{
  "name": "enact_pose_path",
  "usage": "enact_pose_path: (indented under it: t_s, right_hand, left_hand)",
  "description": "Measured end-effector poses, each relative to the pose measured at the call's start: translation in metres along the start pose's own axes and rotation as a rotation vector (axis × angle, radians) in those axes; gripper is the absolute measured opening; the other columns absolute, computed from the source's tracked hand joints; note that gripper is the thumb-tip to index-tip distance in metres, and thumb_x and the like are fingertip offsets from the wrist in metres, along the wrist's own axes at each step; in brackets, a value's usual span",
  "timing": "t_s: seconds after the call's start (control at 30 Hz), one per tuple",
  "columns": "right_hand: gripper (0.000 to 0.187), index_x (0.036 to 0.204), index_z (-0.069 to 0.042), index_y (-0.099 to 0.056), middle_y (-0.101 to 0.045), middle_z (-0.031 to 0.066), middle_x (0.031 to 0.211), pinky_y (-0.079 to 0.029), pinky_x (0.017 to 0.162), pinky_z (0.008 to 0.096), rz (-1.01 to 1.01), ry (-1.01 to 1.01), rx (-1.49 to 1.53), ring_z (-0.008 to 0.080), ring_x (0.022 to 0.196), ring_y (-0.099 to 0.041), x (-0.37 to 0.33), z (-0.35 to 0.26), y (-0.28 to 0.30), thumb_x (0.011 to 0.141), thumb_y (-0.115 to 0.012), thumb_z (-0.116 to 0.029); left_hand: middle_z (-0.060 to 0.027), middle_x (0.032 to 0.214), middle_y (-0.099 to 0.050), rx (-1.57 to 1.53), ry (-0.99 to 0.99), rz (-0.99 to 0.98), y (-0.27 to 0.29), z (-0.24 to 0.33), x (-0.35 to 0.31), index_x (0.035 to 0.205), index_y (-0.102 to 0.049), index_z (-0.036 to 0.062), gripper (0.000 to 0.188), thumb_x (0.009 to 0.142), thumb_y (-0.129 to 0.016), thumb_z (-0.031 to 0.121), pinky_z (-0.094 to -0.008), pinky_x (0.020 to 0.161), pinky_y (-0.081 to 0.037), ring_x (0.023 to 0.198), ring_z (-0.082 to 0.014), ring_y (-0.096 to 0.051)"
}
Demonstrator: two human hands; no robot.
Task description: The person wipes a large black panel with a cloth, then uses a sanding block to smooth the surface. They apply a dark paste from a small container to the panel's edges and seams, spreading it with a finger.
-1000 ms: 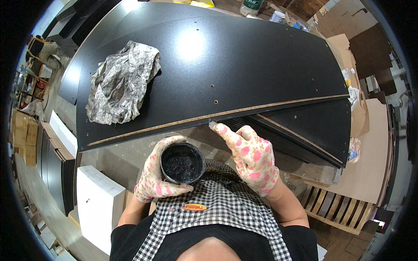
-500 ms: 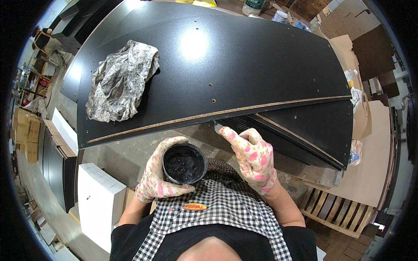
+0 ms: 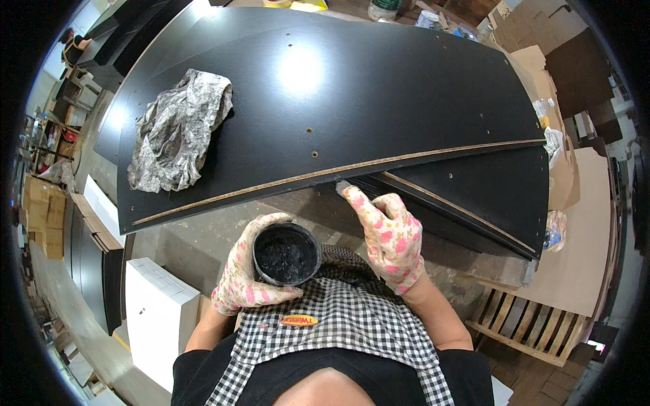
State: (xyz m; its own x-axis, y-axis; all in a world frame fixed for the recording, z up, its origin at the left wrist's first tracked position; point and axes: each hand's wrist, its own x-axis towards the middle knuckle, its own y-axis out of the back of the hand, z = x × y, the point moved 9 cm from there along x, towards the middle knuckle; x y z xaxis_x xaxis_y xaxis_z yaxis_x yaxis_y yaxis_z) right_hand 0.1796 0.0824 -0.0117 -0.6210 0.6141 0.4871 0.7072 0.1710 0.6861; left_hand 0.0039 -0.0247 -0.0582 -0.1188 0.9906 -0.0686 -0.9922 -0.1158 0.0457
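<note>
My left hand point(image 3: 237, 274), in a white glove with pink flowers, is wrapped round a round black cup point(image 3: 286, 254) with dark, wet-looking stuff inside. My right hand point(image 3: 389, 237), gloved alike, reaches to the near edge of a large black board point(image 3: 386, 88). Its index finger points forward, and the grey tip touches or nearly touches that edge. The other fingers are curled, and whatever they may hold is hidden. A raw brown strip point(image 3: 271, 185) runs along the board's near side. On the board's left part lies a crumpled, grey-stained cloth point(image 3: 181, 132).
Another black board point(image 3: 467, 196) sticks out under the first at right. White panels point(image 3: 159, 318) stand at lower left, and a slatted wooden pallet point(image 3: 525, 325) at lower right. Cardboard point(image 3: 575, 230) lies beyond the right edge. Far left, a person point(image 3: 74, 47) is partly in view.
My right fingertip has shifted slightly along the board's edge, staying close against it. The view has moved a little, and a person shows more at the far left. My left hand keeps the cup still.
</note>
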Motion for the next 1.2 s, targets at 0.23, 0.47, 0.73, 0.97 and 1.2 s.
enact_pose_path:
  t_s: [0.23, 0.47, 0.73, 0.97, 1.2]
  right_hand:
    - [0.062, 0.132, -0.010, -0.064, -0.058, 0.0113, 0.084, -0.051, 0.057, 0.0346, -0.032, -0.015, 0.195, 0.0261, 0.068, -0.062, -0.001, 0.002, 0.003, 0.072, -0.064, 0.005]
    - [0.061, 0.134, -0.012, -0.063, -0.056, 0.0095, 0.083, -0.051, 0.057, 0.0347, -0.015, 0.035, 0.194, 0.0252, 0.068, -0.060, 0.007, -0.003, -0.007, 0.075, -0.065, 0.006]
    - [0.057, 0.133, -0.011, -0.063, -0.058, 0.0101, 0.086, -0.051, 0.059, 0.0340, -0.021, 0.043, 0.259, 0.0248, 0.070, -0.063, 0.002, -0.005, -0.023, 0.079, -0.065, 0.005]
    - [0.059, 0.133, -0.008, -0.063, -0.058, 0.0097, 0.087, -0.052, 0.061, 0.0346, -0.007, 0.096, 0.161, 0.0250, 0.072, -0.062, 0.003, -0.006, -0.019, 0.075, -0.065, 0.004]
    - [0.065, 0.134, -0.010, -0.063, -0.056, 0.0092, 0.086, -0.052, 0.060, 0.0344, 0.000, 0.226, -0.087, 0.0235, 0.072, -0.061, -0.001, -0.016, -0.019, 0.069, -0.065, 0.002]
  left_hand:
    - [-0.0123, 0.132, -0.055, 0.086, -0.075, -0.003, -0.005, 0.009, -0.001, 0.139, -0.048, 0.0018, 0.101, 0.052, -0.096, 0.022, -0.0394, 0.110, -0.039, 0.127, -0.0247, -0.052]
    - [-0.0128, 0.133, -0.054, 0.078, -0.020, -0.006, -0.009, 0.008, -0.005, 0.140, -0.047, 0.0010, 0.100, 0.053, -0.095, 0.019, -0.0391, 0.110, -0.039, 0.127, -0.0249, -0.052]
    - [-0.0128, 0.133, -0.055, 0.029, 0.016, 0.021, -0.005, 0.004, -0.013, 0.140, -0.047, 0.0011, 0.101, 0.053, -0.095, 0.020, -0.0392, 0.110, -0.039, 0.126, -0.0254, -0.053]
    - [-0.0127, 0.133, -0.055, 0.073, -0.003, 0.042, -0.005, 0.001, -0.015, 0.140, -0.048, 0.0025, 0.101, 0.053, -0.096, 0.020, -0.0390, 0.109, -0.040, 0.127, -0.0254, -0.053]
    - [-0.0134, 0.134, -0.055, 0.033, -0.003, 0.034, -0.004, -0.003, -0.015, 0.141, -0.047, 0.0027, 0.101, 0.054, -0.095, 0.020, -0.0392, 0.110, -0.040, 0.128, -0.0260, -0.052]
